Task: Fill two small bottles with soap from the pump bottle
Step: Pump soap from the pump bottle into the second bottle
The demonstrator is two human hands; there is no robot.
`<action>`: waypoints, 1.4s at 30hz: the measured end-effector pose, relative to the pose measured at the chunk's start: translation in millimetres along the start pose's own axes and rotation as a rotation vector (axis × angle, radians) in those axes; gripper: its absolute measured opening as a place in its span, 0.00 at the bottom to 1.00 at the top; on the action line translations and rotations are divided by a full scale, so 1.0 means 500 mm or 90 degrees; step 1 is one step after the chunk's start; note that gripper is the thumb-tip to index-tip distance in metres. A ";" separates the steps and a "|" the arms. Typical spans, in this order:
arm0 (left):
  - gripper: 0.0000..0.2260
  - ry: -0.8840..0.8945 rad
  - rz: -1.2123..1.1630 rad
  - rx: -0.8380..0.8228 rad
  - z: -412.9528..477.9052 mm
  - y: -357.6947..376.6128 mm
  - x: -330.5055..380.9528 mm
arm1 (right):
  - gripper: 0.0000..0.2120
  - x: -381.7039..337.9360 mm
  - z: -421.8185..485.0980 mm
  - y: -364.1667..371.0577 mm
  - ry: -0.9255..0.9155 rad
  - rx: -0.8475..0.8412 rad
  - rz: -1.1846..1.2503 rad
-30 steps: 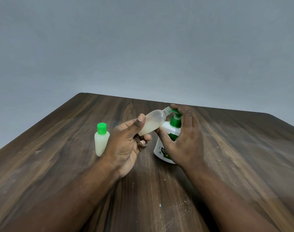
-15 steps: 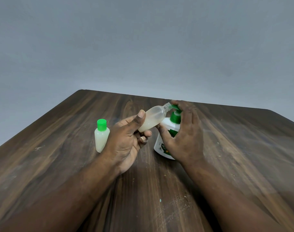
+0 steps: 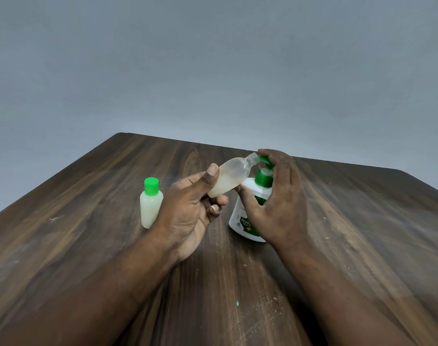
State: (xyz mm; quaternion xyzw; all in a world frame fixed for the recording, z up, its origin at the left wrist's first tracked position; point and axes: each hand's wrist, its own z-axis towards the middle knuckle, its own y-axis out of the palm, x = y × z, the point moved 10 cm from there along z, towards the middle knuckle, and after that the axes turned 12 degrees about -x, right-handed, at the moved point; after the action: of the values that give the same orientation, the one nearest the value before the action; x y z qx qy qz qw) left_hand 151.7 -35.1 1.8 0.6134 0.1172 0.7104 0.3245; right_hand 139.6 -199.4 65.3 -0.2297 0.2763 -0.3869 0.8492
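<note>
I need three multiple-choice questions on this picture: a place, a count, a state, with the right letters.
1. Where on the table does the capped small bottle stand? A. left of the left hand B. far edge C. near edge
2. How many small bottles are in view? A. one B. two C. three
3. How is the open small bottle held? A. upright B. upside down C. tilted, neck at the spout of the pump bottle
Answers: 1 A, it stands by that hand's left side; 2 B, one capped, one open; 3 C, its neck is at the spout under the right hand.
</note>
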 end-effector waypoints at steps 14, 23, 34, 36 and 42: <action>0.14 -0.002 0.005 0.005 -0.007 0.002 0.001 | 0.34 -0.008 -0.009 0.001 0.003 0.010 -0.013; 0.13 0.004 0.005 0.004 -0.005 0.004 0.005 | 0.34 -0.011 -0.005 -0.004 -0.010 0.022 -0.012; 0.10 0.001 0.007 0.011 -0.009 0.001 0.003 | 0.34 -0.004 -0.012 0.003 0.006 0.018 -0.020; 0.11 0.001 0.009 0.009 -0.008 0.002 0.004 | 0.34 -0.005 -0.008 0.001 0.001 0.017 -0.024; 0.13 0.003 0.006 0.004 -0.006 0.003 0.006 | 0.34 -0.006 -0.002 -0.004 -0.004 0.008 -0.013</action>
State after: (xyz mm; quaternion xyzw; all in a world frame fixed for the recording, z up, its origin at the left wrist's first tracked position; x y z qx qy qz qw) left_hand 148.4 -33.8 4.6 0.6133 0.1175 0.7131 0.3186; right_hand 136.2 -198.2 66.6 -0.2284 0.2690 -0.3963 0.8476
